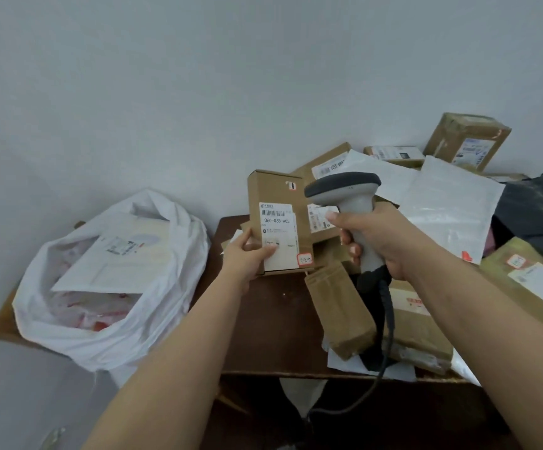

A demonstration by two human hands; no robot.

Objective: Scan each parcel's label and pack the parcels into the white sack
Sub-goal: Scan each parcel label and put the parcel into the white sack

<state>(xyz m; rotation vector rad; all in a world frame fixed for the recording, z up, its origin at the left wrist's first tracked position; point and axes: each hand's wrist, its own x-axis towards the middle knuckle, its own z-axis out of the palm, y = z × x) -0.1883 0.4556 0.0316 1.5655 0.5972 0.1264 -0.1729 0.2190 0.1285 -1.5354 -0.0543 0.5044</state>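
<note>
My left hand (247,254) grips a small brown cardboard parcel (271,196) by its lower left corner, holding it upright above the table with its white barcode label (278,232) facing me. My right hand (380,241) grips the handle of a grey barcode scanner (344,188), whose head points left at the parcel's upper right. The scanner's black cable hangs down over the table's front edge. The white sack (153,306) stands open on the floor at the left, with white mailers and red-printed bags inside.
A dark brown table (263,326) carries a heap of parcels: brown boxes (468,141), white padded mailers (452,206), a brown paper-wrapped packet (338,313) and a black bag (539,209) at the right. A pale wall rises behind.
</note>
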